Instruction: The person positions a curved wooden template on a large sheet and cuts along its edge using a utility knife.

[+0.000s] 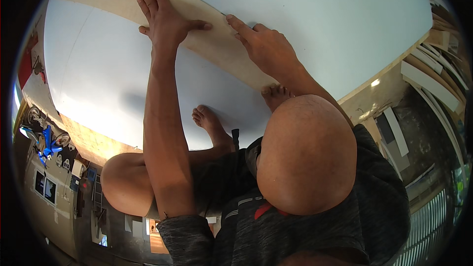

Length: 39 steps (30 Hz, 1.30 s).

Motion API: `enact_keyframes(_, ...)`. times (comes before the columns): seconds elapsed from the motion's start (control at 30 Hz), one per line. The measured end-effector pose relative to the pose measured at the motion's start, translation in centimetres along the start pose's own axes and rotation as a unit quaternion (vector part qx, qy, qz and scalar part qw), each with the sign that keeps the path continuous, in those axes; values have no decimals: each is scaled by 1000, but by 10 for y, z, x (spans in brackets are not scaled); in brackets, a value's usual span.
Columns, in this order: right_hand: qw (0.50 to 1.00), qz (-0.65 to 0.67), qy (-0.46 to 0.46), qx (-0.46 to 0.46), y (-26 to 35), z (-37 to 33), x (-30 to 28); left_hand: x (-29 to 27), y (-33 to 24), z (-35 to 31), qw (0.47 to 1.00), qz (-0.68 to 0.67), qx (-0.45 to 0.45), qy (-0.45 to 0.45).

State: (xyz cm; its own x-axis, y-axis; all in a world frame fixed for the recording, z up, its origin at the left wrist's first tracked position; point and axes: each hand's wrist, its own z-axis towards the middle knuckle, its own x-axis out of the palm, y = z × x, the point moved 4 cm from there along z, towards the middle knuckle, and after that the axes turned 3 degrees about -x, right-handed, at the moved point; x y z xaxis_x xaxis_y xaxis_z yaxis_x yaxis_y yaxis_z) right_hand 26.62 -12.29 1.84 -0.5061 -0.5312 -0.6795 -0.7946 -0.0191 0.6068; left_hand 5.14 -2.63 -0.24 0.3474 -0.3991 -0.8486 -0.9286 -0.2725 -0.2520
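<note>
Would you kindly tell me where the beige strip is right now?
In the head view, the beige strip runs diagonally from the upper left toward the right foot, with the left hand spread over it.

Two grips [168,25] [263,47], two feet [211,119] [277,98] — one strip [217,44], one motorbike [48,144]

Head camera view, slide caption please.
Left hand spread over a beige strip, right hand at its edge beside a pale panel.

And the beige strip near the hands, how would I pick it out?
Start with the broad pale surface at upper right, then the other pale surface left of centre. Between them, the beige strip slants from upper left toward the right foot, with the left hand spread on it. Its tan colour sets it apart from the bluish-white either side.
</note>
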Motion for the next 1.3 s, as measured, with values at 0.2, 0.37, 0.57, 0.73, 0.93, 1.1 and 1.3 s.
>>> enact_keyframes(0.2,999,-35,27,28,0,2,-3,0,-3,1,1000,-9,3,4)
enact_keyframes(0.37,999,-30,27,24,8,6,-7,-1,0,0,1000,-8,-6,9)
enact_keyframes(0.57,998,-29,48,34,14,7,-11,-2,-4,0,999,10,-14,35)
enact_keyframes(0.73,996,-24,76,40,11,5,-13,-3,-6,0,999,10,-11,30)
enact_keyframes(0.93,989,-21,131,62,5,-17,-17,-4,-4,-1,999,14,-11,28)
enact_keyframes(1.1,993,-11,97,60,2,-23,-18,-3,-5,1,1000,17,-3,25)
enact_keyframes(1.3,990,-13,118,72,-9,-40,-18,-3,-9,2,999,23,-6,44)
